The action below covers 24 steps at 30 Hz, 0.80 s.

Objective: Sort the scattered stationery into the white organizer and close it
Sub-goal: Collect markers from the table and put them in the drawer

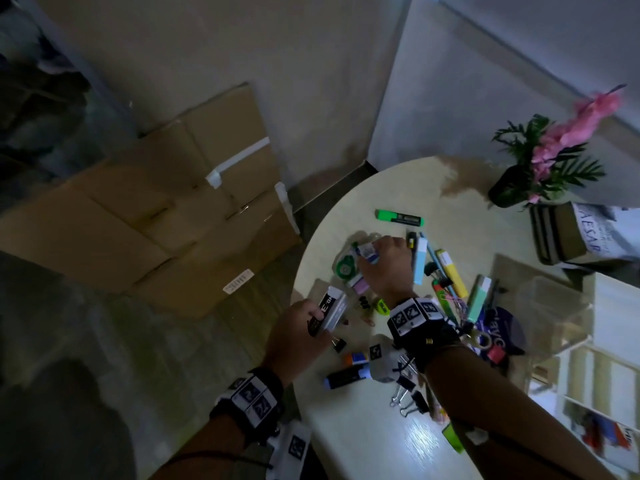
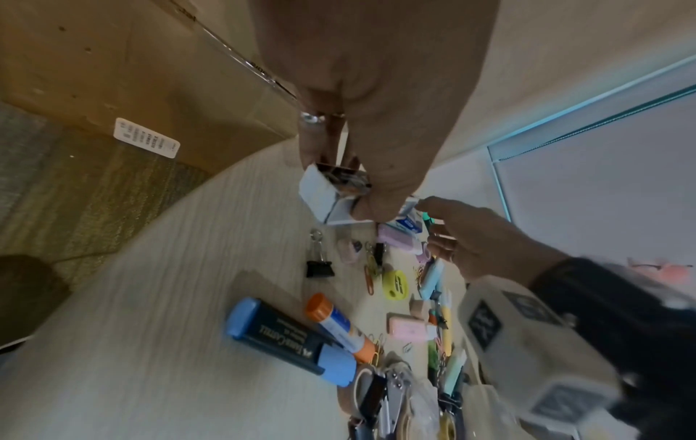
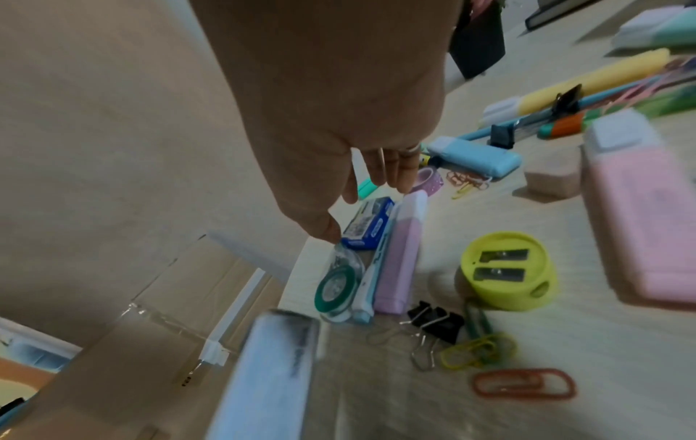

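Stationery lies scattered on a round pale table [image 1: 363,427]. My left hand [image 1: 304,323] is at the table's left edge and grips a black-and-white eraser [image 1: 329,308] together with a second pale block; the pair shows under its fingers in the left wrist view [image 2: 331,199]. My right hand [image 1: 377,252] reaches further in, its thumb and fingertips at the two ends of a small blue box [image 3: 367,226] that lies beside a green correction tape [image 3: 337,285] and a lilac highlighter [image 3: 399,262]. The white organizer [image 1: 613,306] stands at the right edge, partly cut off.
A green highlighter [image 1: 398,218] lies far out. A dark blue marker [image 2: 290,339], a glue stick [image 2: 339,324], a yellow sharpener [image 3: 506,271] and binder clips [image 3: 437,323] lie nearer. A potted pink-flowered plant [image 1: 540,168] and books [image 1: 568,237] sit behind. Cardboard boxes [image 1: 173,209] fill the floor to the left.
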Tool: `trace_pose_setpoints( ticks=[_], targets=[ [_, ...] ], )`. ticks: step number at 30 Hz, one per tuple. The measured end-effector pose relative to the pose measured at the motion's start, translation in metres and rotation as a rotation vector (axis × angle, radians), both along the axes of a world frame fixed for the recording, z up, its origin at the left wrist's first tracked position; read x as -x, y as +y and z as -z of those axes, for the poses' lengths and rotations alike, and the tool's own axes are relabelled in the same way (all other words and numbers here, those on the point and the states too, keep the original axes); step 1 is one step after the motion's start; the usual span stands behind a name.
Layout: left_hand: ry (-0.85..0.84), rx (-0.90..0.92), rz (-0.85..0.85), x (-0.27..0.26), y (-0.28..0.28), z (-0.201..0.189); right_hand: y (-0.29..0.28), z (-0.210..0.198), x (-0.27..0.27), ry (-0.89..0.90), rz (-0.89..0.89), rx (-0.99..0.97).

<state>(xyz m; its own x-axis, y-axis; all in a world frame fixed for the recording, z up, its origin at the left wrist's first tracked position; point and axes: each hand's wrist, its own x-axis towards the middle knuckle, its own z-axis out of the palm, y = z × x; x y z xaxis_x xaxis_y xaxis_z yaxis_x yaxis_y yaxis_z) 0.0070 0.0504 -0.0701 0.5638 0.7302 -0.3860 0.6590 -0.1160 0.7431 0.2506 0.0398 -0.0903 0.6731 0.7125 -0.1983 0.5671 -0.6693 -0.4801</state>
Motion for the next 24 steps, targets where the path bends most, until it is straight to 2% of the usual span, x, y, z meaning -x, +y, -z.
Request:
trace_pose_setpoints(
  ticks=[10,14,19,24],
  targets=[
    [-0.092,0.072,0.023,0.028,-0.009,-0.014,0.015,0.014,-0.003,-0.117,0.020,-0.003],
    [-0.117,0.052,0.044,0.032,-0.016,-0.022,0.007,0.014,-0.001,-0.122,0.022,-0.089],
    [-0.163,0.066,0.072,0.026,-0.025,-0.034,-0.036,-0.011,0.008,0.055,0.002,-0.303],
    [-0.195,0.077,0.144,-0.005,-0.047,-0.039,-0.116,-0.062,0.004,0.039,-0.115,-0.411]
  ],
)
